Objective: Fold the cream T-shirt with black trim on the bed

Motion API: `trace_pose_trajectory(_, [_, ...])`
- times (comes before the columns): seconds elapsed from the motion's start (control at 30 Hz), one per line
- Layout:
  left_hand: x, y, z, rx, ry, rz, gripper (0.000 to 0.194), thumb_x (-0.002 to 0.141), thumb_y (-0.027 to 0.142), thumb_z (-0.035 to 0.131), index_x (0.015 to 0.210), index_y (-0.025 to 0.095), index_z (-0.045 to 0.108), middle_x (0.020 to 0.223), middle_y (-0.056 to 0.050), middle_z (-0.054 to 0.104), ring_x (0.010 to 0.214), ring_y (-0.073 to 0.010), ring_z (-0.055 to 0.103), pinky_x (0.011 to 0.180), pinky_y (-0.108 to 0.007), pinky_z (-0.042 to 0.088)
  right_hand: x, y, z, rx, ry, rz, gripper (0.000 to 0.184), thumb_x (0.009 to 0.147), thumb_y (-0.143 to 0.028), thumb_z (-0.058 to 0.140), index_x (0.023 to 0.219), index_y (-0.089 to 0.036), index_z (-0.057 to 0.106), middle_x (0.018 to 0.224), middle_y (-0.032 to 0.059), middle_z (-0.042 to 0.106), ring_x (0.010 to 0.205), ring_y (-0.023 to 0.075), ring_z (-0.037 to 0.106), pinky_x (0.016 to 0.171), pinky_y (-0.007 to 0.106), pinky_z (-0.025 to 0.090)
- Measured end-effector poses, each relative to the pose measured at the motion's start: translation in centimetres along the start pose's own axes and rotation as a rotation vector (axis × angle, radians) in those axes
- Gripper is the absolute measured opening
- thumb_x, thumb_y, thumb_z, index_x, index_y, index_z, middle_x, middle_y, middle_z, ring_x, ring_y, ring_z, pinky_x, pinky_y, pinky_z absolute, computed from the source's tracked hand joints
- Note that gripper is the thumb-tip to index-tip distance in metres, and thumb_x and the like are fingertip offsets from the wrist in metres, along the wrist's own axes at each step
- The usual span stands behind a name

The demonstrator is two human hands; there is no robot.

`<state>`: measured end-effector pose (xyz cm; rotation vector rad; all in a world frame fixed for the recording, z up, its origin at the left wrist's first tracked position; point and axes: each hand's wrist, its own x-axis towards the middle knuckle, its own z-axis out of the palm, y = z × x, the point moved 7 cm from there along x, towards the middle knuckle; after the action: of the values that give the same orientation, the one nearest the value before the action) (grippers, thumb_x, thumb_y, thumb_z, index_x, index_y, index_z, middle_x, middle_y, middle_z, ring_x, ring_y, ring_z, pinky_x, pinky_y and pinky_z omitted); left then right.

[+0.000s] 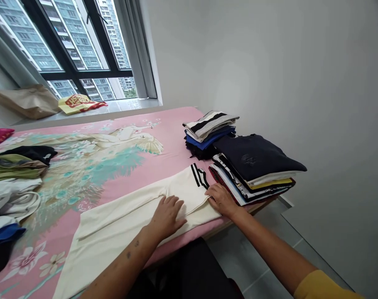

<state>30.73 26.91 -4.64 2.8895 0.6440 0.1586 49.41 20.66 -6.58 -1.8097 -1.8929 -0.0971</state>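
A long cream garment (pixel 114 232) with black-and-white striped trim lies folded lengthwise along the front of the bed. My left hand (pixel 168 214) rests flat on its middle, fingers apart. At the trimmed end, the fingers of my right hand (pixel 222 200) close on the cloth near its edge, where a crease runs toward the left hand. Just beyond that hand stands a stack of folded clothes (pixel 257 158) topped by a dark navy piece. Behind it is a smaller folded pile (pixel 210 126) with a striped piece on top.
Pink bedding (pixel 173 124) with a bird and flower print covers the bed. Several clothes, including an olive piece (pixel 14 166), lie along its left side. A brown paper bag (pixel 27 101) and a yellow bag (pixel 79 103) sit on the windowsill. A wall rises at right.
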Motion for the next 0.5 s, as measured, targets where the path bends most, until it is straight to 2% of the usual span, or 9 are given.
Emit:
trace_pose_trajectory(0.07, [1.9,1.3,1.0,-0.091,0.092,0.010,0.072,0.070,0.041,0.065,0.134,0.016,0.041,0.136,-0.018,0.044,0.129,-0.0328,0.035,0.106,-0.051,0.026,0.1,-0.1,-0.1,0.011,0.026,0.024,0.017,0.078,-0.012,0.052,0.091,-0.018,0.062,0.091,0.0068,0.058,0.093,0.0204,0.048,0.086,0.035,0.037])
trace_pose_trajectory(0.13, [4.1,2.2,2.5,-0.203,0.152,0.004,0.086,0.065,0.039,0.069,0.139,0.013,0.033,0.143,-0.019,0.035,0.135,-0.0335,0.026,0.108,-0.051,0.024,0.6,-0.4,-0.5,0.028,0.043,0.028,0.016,0.079,-0.013,0.052,0.091,-0.018,0.061,0.090,0.0065,0.059,0.091,0.0203,0.049,0.085,0.035,0.038])
trace_pose_trajectory(0.17, [5.2,2.5,3.3,-0.278,0.179,-0.011,0.083,0.067,0.037,0.067,0.139,0.012,0.034,0.144,-0.018,0.034,0.135,-0.0328,0.025,0.109,-0.051,0.023,0.8,-0.6,-0.7,0.042,0.047,0.023,0.015,0.080,-0.013,0.051,0.091,-0.018,0.061,0.089,0.0063,0.059,0.091,0.0201,0.049,0.085,0.034,0.038])
trace_pose_trajectory(0.23, [6.8,2.0,4.6,-0.494,0.238,-0.110,0.060,0.076,0.036,0.056,0.131,0.014,0.046,0.138,-0.015,0.045,0.131,-0.0295,0.035,0.108,-0.050,0.026,1.2,-0.8,-1.1,0.075,0.053,0.028,0.015,0.083,-0.016,0.050,0.094,-0.018,0.060,0.090,0.0061,0.060,0.090,0.0192,0.051,0.084,0.033,0.039])
trace_pose_trajectory(0.3, [7.3,0.4,5.8,-0.803,0.317,-0.317,0.042,0.086,0.040,0.041,0.116,0.016,0.058,0.121,-0.012,0.060,0.118,-0.0265,0.050,0.103,-0.047,0.034,1.4,-0.2,-1.1,0.099,0.043,0.089,0.017,0.087,-0.021,0.047,0.100,-0.016,0.058,0.092,0.0068,0.061,0.090,0.0182,0.053,0.083,0.032,0.040])
trace_pose_trajectory(0.4, [6.3,-2.0,7.0,-1.262,0.455,-0.613,0.050,0.086,0.053,0.039,0.106,0.013,0.061,0.105,-0.011,0.067,0.102,-0.0256,0.060,0.094,-0.042,0.043,1.6,0.5,0.2,0.080,-0.077,0.137,0.022,0.089,-0.023,0.043,0.105,-0.015,0.057,0.106,0.0093,0.060,0.102,0.0192,0.052,0.093,0.036,0.038])
trace_pose_trajectory(0.43, [5.9,-2.5,7.1,-1.366,0.496,-0.665,0.053,0.085,0.055,0.040,0.108,0.011,0.060,0.103,-0.012,0.067,0.100,-0.0258,0.060,0.093,-0.041,0.045,1.8,0.3,1.0,0.067,-0.143,0.103,0.025,0.090,-0.023,0.041,0.108,-0.015,0.057,0.115,0.0099,0.058,0.111,0.0202,0.049,0.099,0.039,0.035])
trace_pose_trajectory(0.5, [5.2,-3.0,6.8,-1.427,0.558,-0.698,0.056,0.085,0.055,0.041,0.113,0.010,0.058,0.103,-0.014,0.067,0.101,-0.0257,0.061,0.092,-0.040,0.046,2.7,-0.3,2.9,0.052,-0.265,-0.006,0.033,0.091,-0.024,0.038,0.119,-0.017,0.054,0.131,0.0095,0.050,0.126,0.0213,0.038,0.107,0.043,0.025])
